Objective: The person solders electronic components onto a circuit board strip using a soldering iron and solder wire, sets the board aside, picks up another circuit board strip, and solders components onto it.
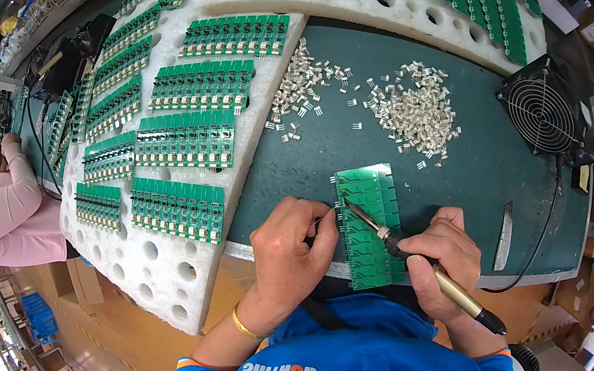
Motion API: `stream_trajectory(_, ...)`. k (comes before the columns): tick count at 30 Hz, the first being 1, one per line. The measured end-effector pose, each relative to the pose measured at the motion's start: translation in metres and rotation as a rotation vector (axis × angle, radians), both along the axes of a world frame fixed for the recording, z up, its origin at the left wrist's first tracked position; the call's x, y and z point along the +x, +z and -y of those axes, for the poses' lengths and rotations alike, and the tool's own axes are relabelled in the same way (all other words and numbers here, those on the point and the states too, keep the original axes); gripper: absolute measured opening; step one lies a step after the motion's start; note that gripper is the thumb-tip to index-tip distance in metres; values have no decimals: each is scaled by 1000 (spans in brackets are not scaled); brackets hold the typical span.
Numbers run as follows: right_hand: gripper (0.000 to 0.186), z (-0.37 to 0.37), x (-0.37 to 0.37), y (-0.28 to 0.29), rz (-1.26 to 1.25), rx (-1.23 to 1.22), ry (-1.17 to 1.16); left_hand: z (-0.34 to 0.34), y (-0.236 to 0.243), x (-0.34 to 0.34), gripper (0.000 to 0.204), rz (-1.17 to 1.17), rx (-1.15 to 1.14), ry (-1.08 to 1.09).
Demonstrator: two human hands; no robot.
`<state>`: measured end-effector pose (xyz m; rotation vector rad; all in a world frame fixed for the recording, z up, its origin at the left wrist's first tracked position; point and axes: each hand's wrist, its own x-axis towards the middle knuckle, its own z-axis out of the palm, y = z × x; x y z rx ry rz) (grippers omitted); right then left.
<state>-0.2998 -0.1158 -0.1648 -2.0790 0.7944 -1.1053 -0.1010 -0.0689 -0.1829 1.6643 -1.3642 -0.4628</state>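
My right hand [448, 260] grips a soldering iron [451, 291] with a brass-coloured handle. Its tip rests at the left edge of a green circuit board panel [375, 233], which lies tilted at the table's front edge with several rows of traces facing up. Beside that same edge, my left hand [294, 246] is closed in a pinch, thumb against forefinger. What it pinches is mostly hidden; only a thin dark line shows between the fingers. Small pins stick out along the panel's left side.
White foam racks [267, 103] with several populated green boards [177, 209] stand at the left and back. Small white connectors [417, 111] lie heaped on the green tabletop [290, 177]. A black fan [542, 108] and a flat blade-like strip [505, 238] are at right. A co-worker [13, 210] sits far left.
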Motion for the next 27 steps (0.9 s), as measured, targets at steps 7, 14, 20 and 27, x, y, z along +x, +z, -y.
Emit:
stream_trajectory(7, 11, -1, 0, 1, -31, 0, 9, 1, -1, -2, 9, 48, -19, -16)
stream_trajectory(14, 11, -2, 0, -1, -16, -15, 0, 0, -1, -2, 9, 40, -11, -13)
stream_trajectory(20, 12, -5, -1, 0, -20, -13, -1, -2, -1, 0, 11, 61, 13, -29)
stream_trajectory(27, 18, -8, -3, 1, -34, -21, 13, -2, 0, -1, 8, 11, 13, -22)
